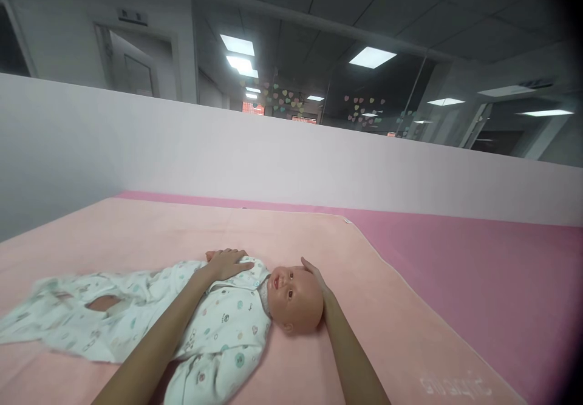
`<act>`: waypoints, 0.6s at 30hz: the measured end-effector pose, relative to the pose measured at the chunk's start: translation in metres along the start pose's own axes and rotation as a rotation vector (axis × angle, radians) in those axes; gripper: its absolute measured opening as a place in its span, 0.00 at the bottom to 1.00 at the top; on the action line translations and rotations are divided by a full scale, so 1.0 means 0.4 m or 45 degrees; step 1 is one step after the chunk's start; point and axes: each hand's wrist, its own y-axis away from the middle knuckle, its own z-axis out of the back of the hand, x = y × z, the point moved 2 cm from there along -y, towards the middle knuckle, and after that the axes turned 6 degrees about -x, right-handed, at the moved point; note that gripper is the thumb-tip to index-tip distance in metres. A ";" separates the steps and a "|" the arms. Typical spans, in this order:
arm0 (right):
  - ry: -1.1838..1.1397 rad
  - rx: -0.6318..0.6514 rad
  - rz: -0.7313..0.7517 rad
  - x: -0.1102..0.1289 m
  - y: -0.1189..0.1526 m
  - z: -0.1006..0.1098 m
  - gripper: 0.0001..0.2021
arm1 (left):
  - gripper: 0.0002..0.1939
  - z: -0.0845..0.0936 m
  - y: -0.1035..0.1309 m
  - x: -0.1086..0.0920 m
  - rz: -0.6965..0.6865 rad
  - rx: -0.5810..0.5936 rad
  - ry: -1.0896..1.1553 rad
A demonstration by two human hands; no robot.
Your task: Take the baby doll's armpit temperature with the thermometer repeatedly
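A baby doll lies on its back on a peach mat, its head to the right and its legs to the left. It wears a white printed outfit, with an opening low on the left part. My left hand rests flat on the doll's chest near the far shoulder, fingers apart. Against the top of the doll's head lies my right hand, its fingers stretched along the far side and partly hidden by the head.
The peach mat covers a pink surface that shows at the right and back. Behind stands a white partition. Farther off are a door and glass with heart stickers.
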 end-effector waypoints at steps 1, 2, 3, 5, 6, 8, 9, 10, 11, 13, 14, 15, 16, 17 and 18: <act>-0.002 0.006 -0.009 0.001 0.003 -0.003 0.32 | 0.29 0.000 0.000 0.000 -0.004 -0.002 -0.002; -0.006 0.009 -0.009 0.003 0.005 -0.006 0.32 | 0.30 0.000 0.000 0.001 -0.006 -0.003 -0.005; -0.010 0.011 -0.005 0.005 0.006 -0.009 0.32 | 0.30 0.000 0.000 0.001 -0.005 -0.002 -0.007; -0.021 0.008 0.013 0.009 0.007 -0.012 0.31 | 0.30 0.000 0.000 0.000 0.001 0.004 -0.007; -0.026 0.005 0.021 0.011 0.006 -0.013 0.31 | 0.30 0.001 0.000 0.000 0.004 0.008 -0.005; -0.032 0.000 0.024 0.011 0.005 -0.011 0.31 | 0.30 0.001 -0.002 0.000 0.010 0.014 -0.003; -0.032 0.000 0.020 0.011 0.004 -0.009 0.31 | 0.30 0.002 -0.002 0.000 0.014 0.015 -0.004; -0.033 0.001 0.014 0.010 0.003 -0.007 0.31 | 0.30 0.002 -0.002 0.000 0.017 0.016 -0.003; -0.034 0.007 0.009 0.009 0.002 -0.005 0.31 | 0.30 0.002 -0.003 0.000 0.018 0.018 -0.001; -0.033 0.023 0.014 0.009 0.000 -0.002 0.31 | 0.30 0.003 -0.002 0.000 0.013 0.018 0.006; -0.029 0.027 0.029 0.010 -0.001 -0.001 0.30 | 0.30 0.003 -0.002 -0.001 0.007 0.016 0.008; -0.020 0.023 0.052 0.012 -0.002 -0.001 0.30 | 0.30 0.003 -0.002 -0.001 0.004 0.013 0.009; -0.008 0.013 0.079 0.014 -0.003 -0.002 0.30 | 0.30 0.004 -0.001 -0.002 0.003 0.010 0.009; 0.005 0.000 0.109 0.017 -0.004 -0.003 0.30 | 0.30 0.004 0.000 -0.002 0.004 0.007 0.011; 0.017 -0.011 0.134 0.018 -0.005 -0.004 0.31 | 0.30 0.005 0.000 -0.003 0.007 0.006 0.014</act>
